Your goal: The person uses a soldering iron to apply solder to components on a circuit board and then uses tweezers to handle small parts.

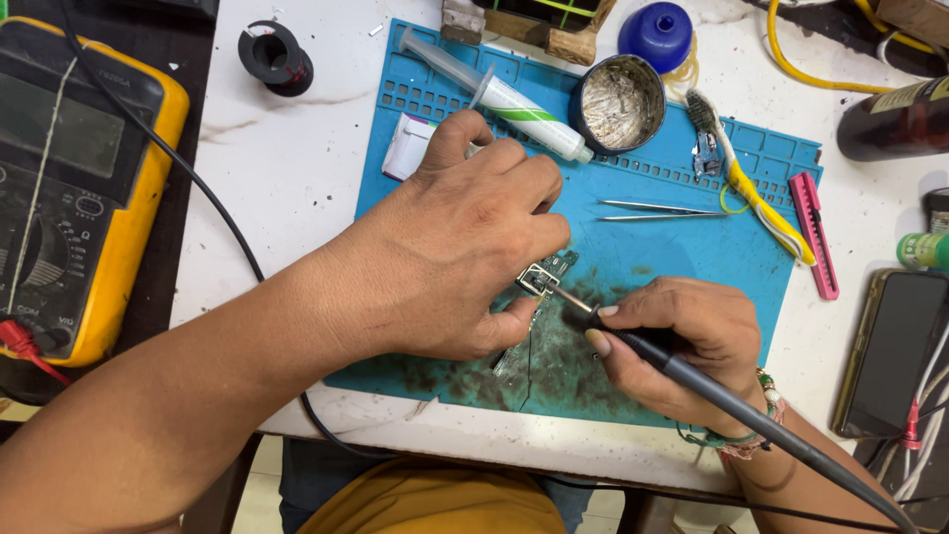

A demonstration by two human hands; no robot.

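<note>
Left hand point(465, 247) pinching small metal part point(542, 278) mid blue mat point(682, 247) | right hand point(682, 341) gripping soldering iron point(633, 341), tip on part | risk: slipped tip burns fingertips point(514, 316)

A white surface point(297, 178), scuffed and speckled, carries the lot. A blue work mat point(672, 247), smeared dark near its front edge, lies across the middle of it. To the left, a yellow-cased multimeter point(69, 188) overhangs the surface's left edge, and a black tape roll point(275, 57) stands behind. A black cable point(213, 203) trails over the white top. At the right lie a pink tool point(817, 232), half on the mat, a dark phone point(890, 351) and a brown bottle point(895, 121).
</note>
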